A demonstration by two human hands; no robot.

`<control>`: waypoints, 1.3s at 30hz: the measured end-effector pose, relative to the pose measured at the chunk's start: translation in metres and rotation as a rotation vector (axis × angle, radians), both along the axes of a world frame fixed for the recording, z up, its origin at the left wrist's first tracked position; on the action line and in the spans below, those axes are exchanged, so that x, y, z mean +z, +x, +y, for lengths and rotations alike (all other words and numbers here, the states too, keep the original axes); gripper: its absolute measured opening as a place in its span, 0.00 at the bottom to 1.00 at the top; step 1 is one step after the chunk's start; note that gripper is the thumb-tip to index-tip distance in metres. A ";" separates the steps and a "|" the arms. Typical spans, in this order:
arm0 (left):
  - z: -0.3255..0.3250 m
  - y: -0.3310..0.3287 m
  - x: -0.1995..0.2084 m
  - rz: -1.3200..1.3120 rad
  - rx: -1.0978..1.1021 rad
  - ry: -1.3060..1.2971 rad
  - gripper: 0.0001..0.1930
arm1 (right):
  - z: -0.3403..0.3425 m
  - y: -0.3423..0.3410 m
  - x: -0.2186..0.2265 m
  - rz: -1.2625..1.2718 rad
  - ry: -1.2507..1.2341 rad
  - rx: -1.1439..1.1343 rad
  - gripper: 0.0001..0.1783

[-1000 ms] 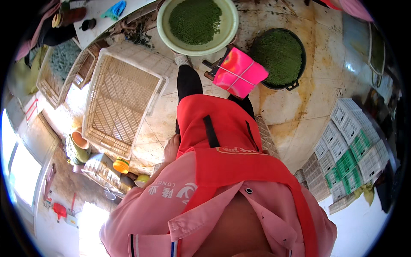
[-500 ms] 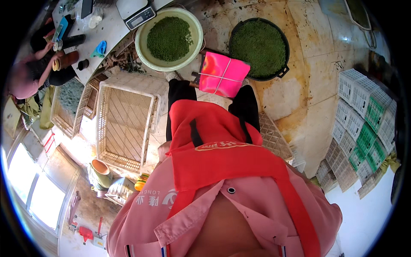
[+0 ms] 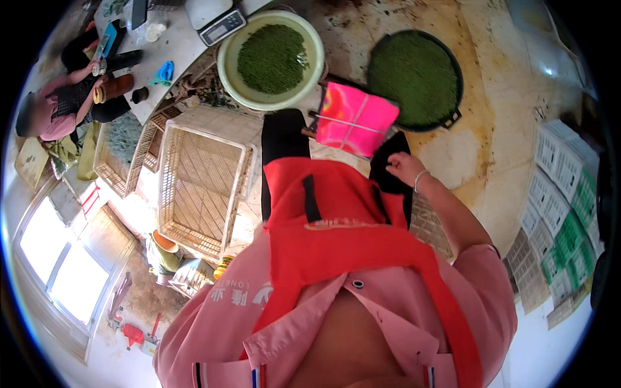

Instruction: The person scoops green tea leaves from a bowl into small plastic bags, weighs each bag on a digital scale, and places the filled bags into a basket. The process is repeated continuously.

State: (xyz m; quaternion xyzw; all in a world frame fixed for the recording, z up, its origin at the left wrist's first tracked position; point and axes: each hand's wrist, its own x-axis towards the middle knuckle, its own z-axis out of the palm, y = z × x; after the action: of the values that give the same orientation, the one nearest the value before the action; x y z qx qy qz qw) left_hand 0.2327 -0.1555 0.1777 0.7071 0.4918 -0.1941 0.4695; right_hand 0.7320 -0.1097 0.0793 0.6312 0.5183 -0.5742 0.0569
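The right hand [image 3: 402, 167] rests against the dark trouser leg [image 3: 391, 169] at the edge of the red apron [image 3: 336, 226], its fingers [image 3: 392, 169] loosely curled with nothing visibly gripped between them; a thin pale bracelet [image 3: 418, 180] circles the wrist behind them. Just beyond the fingertips, apart from them, lies a bright pink folded bag [image 3: 357, 119] on the stained floor. Farther out past the bag sits a black round pan [image 3: 415, 79] filled with fine green leaves, and off to the left of the fingers a pale round basin [image 3: 272, 59] holds a heap of the same green leaves. Well to the left of the fingers stands an empty cream plastic crate [image 3: 199, 184]. Beyond the basin a small scale [image 3: 217, 18] sits on a white table [image 3: 169, 48], where another person [image 3: 61, 110] is seated. The left hand does not show, hidden below the pink shirt [image 3: 259, 310], so its fingers cannot be told.
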 end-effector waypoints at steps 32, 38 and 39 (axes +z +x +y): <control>0.264 -0.034 -0.180 0.016 0.325 0.741 0.23 | 0.097 -0.269 -0.300 0.042 0.068 0.524 0.22; 0.285 -0.059 -0.210 -0.177 -0.084 0.801 0.17 | 0.083 -0.272 -0.309 0.027 0.166 0.609 0.16; 0.284 -0.060 -0.215 -0.194 -0.088 0.840 0.17 | 0.077 -0.274 -0.324 0.020 0.142 0.625 0.17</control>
State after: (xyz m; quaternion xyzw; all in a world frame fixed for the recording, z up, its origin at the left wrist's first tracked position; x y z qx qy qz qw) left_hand 0.1729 0.1282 -0.0370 0.8720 0.4512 0.0704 0.1762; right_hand 0.4584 -0.0331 -0.2442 0.4383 0.7262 -0.4977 0.1812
